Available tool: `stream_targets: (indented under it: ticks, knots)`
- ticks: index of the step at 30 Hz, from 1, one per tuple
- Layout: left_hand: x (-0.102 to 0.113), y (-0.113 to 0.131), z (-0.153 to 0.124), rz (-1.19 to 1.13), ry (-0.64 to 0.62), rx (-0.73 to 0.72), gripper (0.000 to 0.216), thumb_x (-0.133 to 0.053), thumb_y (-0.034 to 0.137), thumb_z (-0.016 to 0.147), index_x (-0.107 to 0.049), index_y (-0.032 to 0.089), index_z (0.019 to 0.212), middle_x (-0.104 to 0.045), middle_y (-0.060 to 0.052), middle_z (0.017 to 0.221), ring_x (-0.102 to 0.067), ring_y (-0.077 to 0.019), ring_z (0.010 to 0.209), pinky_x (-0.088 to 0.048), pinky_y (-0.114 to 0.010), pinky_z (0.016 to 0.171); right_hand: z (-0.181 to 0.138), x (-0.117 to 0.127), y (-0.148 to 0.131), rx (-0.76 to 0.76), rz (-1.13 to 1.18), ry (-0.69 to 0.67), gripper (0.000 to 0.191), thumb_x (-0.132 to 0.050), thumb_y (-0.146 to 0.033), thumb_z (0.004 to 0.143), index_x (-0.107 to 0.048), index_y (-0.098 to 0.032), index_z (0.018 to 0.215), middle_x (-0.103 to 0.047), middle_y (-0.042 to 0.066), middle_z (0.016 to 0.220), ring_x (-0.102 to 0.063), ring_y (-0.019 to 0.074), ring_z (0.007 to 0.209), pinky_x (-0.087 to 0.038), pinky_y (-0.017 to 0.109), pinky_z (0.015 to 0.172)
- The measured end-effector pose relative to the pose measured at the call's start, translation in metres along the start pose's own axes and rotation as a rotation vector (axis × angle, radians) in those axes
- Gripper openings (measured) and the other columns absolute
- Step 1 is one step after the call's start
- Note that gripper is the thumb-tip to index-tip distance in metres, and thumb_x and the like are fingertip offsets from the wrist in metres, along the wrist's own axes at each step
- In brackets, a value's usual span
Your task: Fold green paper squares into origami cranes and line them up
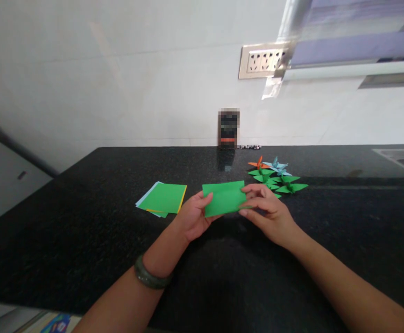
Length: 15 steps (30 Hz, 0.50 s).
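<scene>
A folded green paper sheet point(224, 198) is held just above the black countertop point(83, 222) between both hands. My left hand point(193, 217) grips its left edge, thumb on top, and wears a dark green bangle at the wrist. My right hand point(267, 210) pinches the sheet's right edge with fingers closed on it. A small stack of coloured paper squares point(162, 199), green on top, lies flat to the left of my left hand.
Several folded paper cranes point(274, 178), green, orange and light blue, sit behind my right hand. A small dark box point(228, 127) stands against the white wall. A wall socket panel point(262, 61) is above it. A sink edge point(399, 157) shows far right.
</scene>
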State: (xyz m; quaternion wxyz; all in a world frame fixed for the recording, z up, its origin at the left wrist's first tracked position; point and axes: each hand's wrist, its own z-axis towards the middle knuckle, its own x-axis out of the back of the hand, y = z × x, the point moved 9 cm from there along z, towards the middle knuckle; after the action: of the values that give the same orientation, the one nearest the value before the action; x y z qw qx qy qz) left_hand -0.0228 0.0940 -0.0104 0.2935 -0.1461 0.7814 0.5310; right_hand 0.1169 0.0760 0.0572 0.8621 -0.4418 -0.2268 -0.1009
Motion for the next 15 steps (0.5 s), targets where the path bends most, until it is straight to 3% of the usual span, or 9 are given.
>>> stream_targets:
  ticks: [5, 9, 12, 15]
  knots:
    - [-0.011, -0.007, -0.003, 0.001, -0.079, 0.026, 0.016, -0.055, 0.020, 0.080, -0.060, 0.015, 0.095, -0.067, -0.008, 0.095, -0.065, -0.0193, 0.085, -0.051, -0.036, 0.079, -0.005, 0.014, 0.030, -0.265, -0.020, 0.220, 0.018, -0.062, -0.036, 0.073, -0.060, -0.019, 0.066, -0.055, 0.010, 0.100, -0.054, 0.0210, 0.090, -0.046, 0.029, 0.064]
    - [-0.015, -0.008, -0.006, 0.101, -0.084, -0.053, 0.039, -0.062, 0.047, 0.072, -0.061, 0.015, 0.093, -0.066, -0.008, 0.093, -0.063, -0.0210, 0.083, -0.052, -0.036, 0.072, -0.007, 0.009, 0.041, -0.381, -0.025, 0.157, 0.023, -0.060, -0.038, 0.073, -0.053, -0.018, 0.063, -0.053, 0.000, 0.061, -0.048, 0.0136, 0.058, -0.039, 0.025, 0.054]
    - [-0.010, -0.001, -0.008, 0.327, 0.007, -0.165, 0.040, -0.076, 0.037, 0.059, -0.062, 0.014, 0.089, -0.064, -0.003, 0.079, -0.060, -0.0143, 0.070, -0.051, -0.027, 0.064, -0.007, 0.007, 0.037, -0.382, -0.041, 0.119, 0.023, -0.062, -0.037, 0.070, -0.054, -0.018, 0.062, -0.051, -0.001, 0.058, -0.046, 0.0124, 0.055, -0.036, 0.024, 0.050]
    - [-0.003, 0.002, -0.008, 0.496, 0.133, -0.196, 0.030, -0.076, 0.032, 0.060, -0.063, 0.012, 0.078, -0.060, 0.001, 0.064, -0.054, -0.0093, 0.058, -0.046, -0.022, 0.056, -0.007, 0.002, 0.037, -0.419, 0.043, 0.099, 0.023, -0.063, -0.037, 0.069, -0.054, -0.017, 0.061, -0.051, -0.001, 0.058, -0.046, 0.0115, 0.053, -0.036, 0.023, 0.049]
